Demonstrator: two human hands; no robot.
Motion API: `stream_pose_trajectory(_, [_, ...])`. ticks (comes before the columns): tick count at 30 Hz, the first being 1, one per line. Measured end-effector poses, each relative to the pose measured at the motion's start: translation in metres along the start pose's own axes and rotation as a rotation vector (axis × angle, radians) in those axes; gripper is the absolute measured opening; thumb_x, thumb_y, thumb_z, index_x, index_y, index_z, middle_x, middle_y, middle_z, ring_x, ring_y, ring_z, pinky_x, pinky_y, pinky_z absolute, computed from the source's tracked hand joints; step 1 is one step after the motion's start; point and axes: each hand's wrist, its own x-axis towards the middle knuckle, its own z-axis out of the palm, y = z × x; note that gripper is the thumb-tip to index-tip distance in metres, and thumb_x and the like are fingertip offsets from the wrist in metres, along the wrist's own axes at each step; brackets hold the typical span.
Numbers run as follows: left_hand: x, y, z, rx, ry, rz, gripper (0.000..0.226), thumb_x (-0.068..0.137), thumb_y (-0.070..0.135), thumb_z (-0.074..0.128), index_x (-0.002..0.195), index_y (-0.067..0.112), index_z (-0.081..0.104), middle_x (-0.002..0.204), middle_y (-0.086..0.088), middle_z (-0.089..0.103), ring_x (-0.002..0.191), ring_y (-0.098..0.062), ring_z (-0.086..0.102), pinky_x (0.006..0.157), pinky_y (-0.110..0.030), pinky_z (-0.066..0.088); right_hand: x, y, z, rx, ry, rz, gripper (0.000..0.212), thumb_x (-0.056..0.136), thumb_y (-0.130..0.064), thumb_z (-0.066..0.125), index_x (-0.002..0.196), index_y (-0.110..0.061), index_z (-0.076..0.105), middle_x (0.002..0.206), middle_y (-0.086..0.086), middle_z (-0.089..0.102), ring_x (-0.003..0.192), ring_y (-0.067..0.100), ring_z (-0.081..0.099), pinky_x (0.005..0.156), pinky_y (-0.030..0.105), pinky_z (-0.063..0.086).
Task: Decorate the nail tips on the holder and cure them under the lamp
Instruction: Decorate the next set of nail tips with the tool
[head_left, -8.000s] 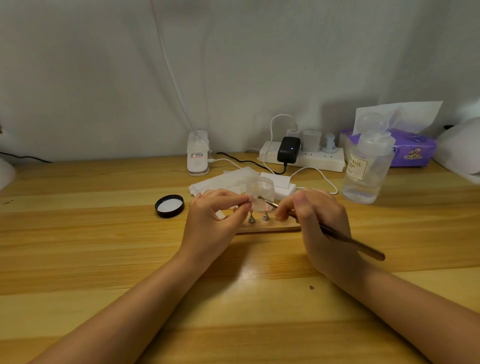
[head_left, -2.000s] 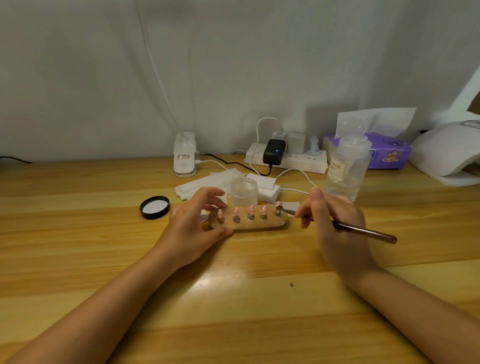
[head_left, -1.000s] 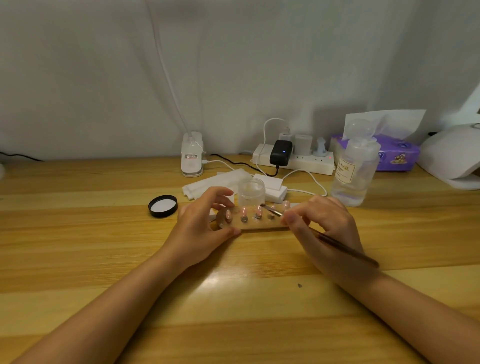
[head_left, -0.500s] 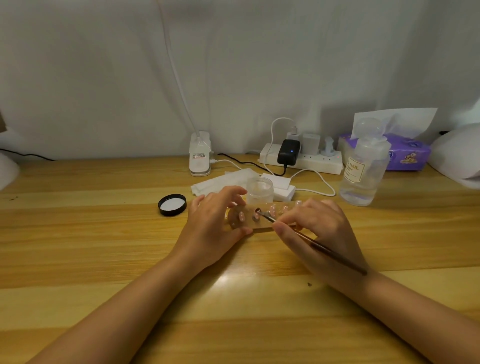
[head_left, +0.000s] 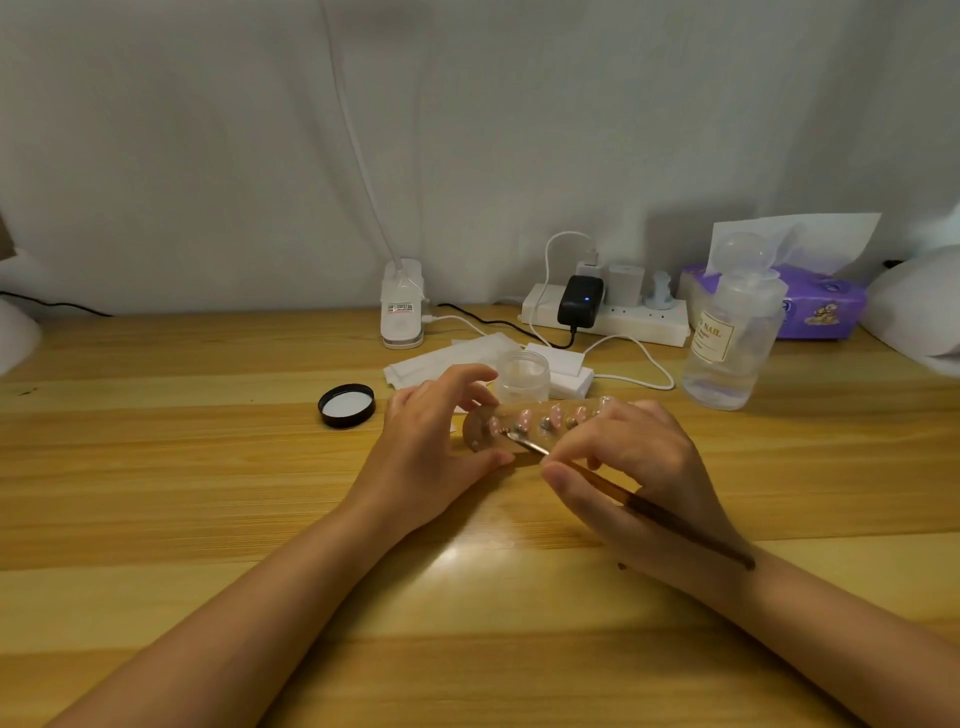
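- Currently the decorating step is in hand, judged from the layout; curing has not begun.
- Holder (head_left: 475, 434): a wooden strip carrying a row of pink nail tips (head_left: 555, 414), at mid-desk, tilted up toward the camera. It sits just in front of a small clear jar (head_left: 522, 375).
- Left hand (head_left: 434, 447): grips the holder's left end, thumb underneath at the front edge, fingers curled over the back.
- Right hand (head_left: 631, 467): pinches a slim brush (head_left: 675, 525) between thumb and fingers, pen-fashion. The bristle end lies at the leftmost nail tips; actual contact is too fine to confirm.
- Black lid (head_left: 346, 405) lies apart to the left, inside face up.
- White shape at the far right edge (head_left: 914, 312) may be the curing lamp; identification is uncertain.
- Clear bottle (head_left: 732, 338) and power strip (head_left: 605, 317) stand behind, well apart from the work.
- Next move, in my judgement: a steady, light stroke on one tip with the holder held still, avoiding neighbouring tips.
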Motion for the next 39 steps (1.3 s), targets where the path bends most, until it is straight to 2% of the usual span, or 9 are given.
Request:
stream_pose_trajectory(4, [0.000, 0.002, 0.000, -0.001, 0.013, 0.030, 0.063, 0.066, 0.024, 0.080, 0.120, 0.020, 0.048, 0.100, 0.018, 0.054, 0.096, -0.003, 0.052, 0.093, -0.023, 0.025, 0.002, -0.001, 0.002, -0.028, -0.050, 0.012, 0.024, 0.086, -0.039, 0.054, 0.090, -0.020, 0.069, 0.089, -0.021, 0.054, 0.085, -0.007, 0.047, 0.074, 0.024, 0.039])
stream_pose_trajectory(9, [-0.001, 0.002, 0.001, 0.003, 0.022, 0.028, 0.063, 0.065, 0.025, 0.080, 0.119, 0.022, 0.047, 0.098, 0.020, 0.054, 0.093, 0.000, 0.050, 0.090, -0.006, 0.018, 0.000, 0.000, 0.000, 0.012, -0.026, -0.011, 0.038, 0.092, -0.042, 0.046, 0.076, -0.016, 0.070, 0.067, -0.006, 0.064, 0.063, 0.008, 0.053, 0.064, 0.036, 0.042])
stream_pose_trajectory(15, [0.000, 0.001, 0.001, -0.002, 0.033, 0.040, 0.063, 0.066, 0.027, 0.080, 0.119, 0.023, 0.047, 0.098, 0.019, 0.054, 0.094, 0.000, 0.051, 0.090, -0.021, 0.022, 0.003, -0.005, -0.001, 0.011, -0.042, 0.021, 0.030, 0.089, -0.039, 0.052, 0.082, -0.017, 0.070, 0.075, -0.008, 0.066, 0.070, 0.002, 0.053, 0.067, 0.030, 0.042])
stream_pose_trajectory(19, [-0.001, 0.001, 0.001, -0.005, 0.039, 0.042, 0.062, 0.065, 0.026, 0.080, 0.117, 0.027, 0.046, 0.097, 0.020, 0.054, 0.091, 0.009, 0.048, 0.093, -0.027, 0.024, 0.002, -0.007, -0.005, 0.038, -0.055, 0.007, 0.036, 0.090, -0.041, 0.049, 0.075, -0.016, 0.070, 0.066, -0.006, 0.064, 0.063, 0.005, 0.052, 0.067, 0.029, 0.040])
stream_pose_trajectory(22, [-0.002, 0.002, 0.001, 0.021, 0.058, 0.075, 0.062, 0.063, 0.027, 0.082, 0.116, 0.020, 0.051, 0.097, 0.015, 0.059, 0.090, 0.000, 0.054, 0.096, -0.036, 0.030, 0.002, -0.007, -0.009, 0.029, 0.004, 0.007, 0.018, 0.084, -0.036, 0.058, 0.080, -0.021, 0.067, 0.072, -0.013, 0.062, 0.067, -0.002, 0.051, 0.071, 0.023, 0.039])
stream_pose_trajectory(26, [-0.003, 0.005, -0.001, 0.029, 0.095, 0.092, 0.060, 0.061, 0.023, 0.084, 0.113, 0.015, 0.055, 0.097, 0.012, 0.061, 0.089, -0.005, 0.057, 0.096, -0.043, 0.034, 0.006, -0.001, -0.018, -0.084, 0.126, 0.155, 0.018, 0.080, -0.035, 0.056, 0.095, -0.024, 0.057, 0.079, -0.016, 0.055, 0.074, -0.005, 0.046, 0.072, 0.022, 0.039])
stream_pose_trajectory(30, [-0.002, 0.007, -0.005, -0.054, 0.140, 0.083, 0.056, 0.061, 0.024, 0.083, 0.109, 0.017, 0.055, 0.096, 0.015, 0.060, 0.091, 0.002, 0.055, 0.091, -0.038, 0.041, 0.004, 0.011, -0.034, -0.111, 0.178, 0.428, 0.015, 0.082, -0.028, 0.062, 0.096, -0.028, 0.057, 0.083, -0.020, 0.054, 0.078, 0.001, 0.052, 0.074, 0.033, 0.045])
stream_pose_trajectory(34, [-0.002, 0.010, -0.009, -0.215, 0.203, 0.035, 0.054, 0.059, 0.034, 0.075, 0.106, 0.023, 0.050, 0.097, 0.015, 0.061, 0.093, 0.005, 0.058, 0.083, -0.009, 0.042, 0.001, 0.020, -0.035, -0.281, -0.025, 0.545, 0.021, 0.085, -0.015, 0.062, 0.104, -0.023, 0.060, 0.090, -0.009, 0.061, 0.080, 0.009, 0.054, 0.083, 0.033, 0.043])
stream_pose_trajectory(39, [-0.002, 0.007, -0.010, -0.314, 0.262, -0.030, 0.054, 0.058, 0.030, 0.076, 0.106, 0.021, 0.051, 0.098, 0.009, 0.063, 0.096, 0.002, 0.058, 0.080, -0.006, 0.043, -0.001, 0.019, -0.036, -0.416, -0.281, 0.522, 0.031, 0.088, -0.013, 0.056, 0.113, -0.031, 0.061, 0.093, -0.009, 0.058, 0.095, 0.013, 0.051, 0.074, 0.025, 0.025])
